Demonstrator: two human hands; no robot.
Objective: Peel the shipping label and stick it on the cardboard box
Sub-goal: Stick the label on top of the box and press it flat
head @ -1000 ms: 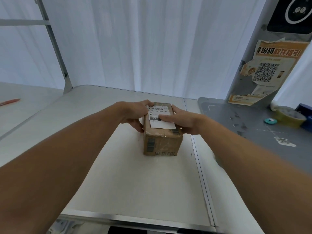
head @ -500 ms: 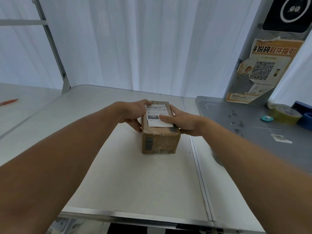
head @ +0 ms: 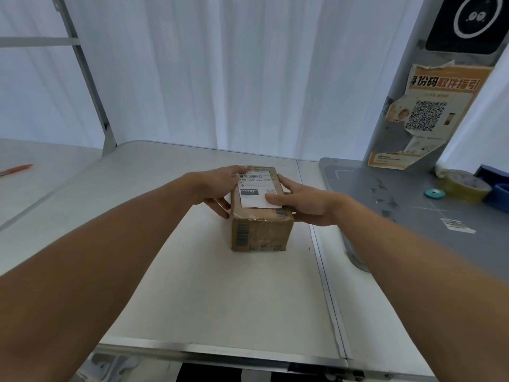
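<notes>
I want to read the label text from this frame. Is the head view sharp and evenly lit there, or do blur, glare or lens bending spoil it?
Head view: the shipping label on the cardboard box is sharp, its large print legible, fine print too small; light soft, backlit by the curtain, no glare; wide-angle bending swells the forearms at the edges.

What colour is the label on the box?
White with black print, seen in the head view: the label lies on top of the brown box.
</notes>
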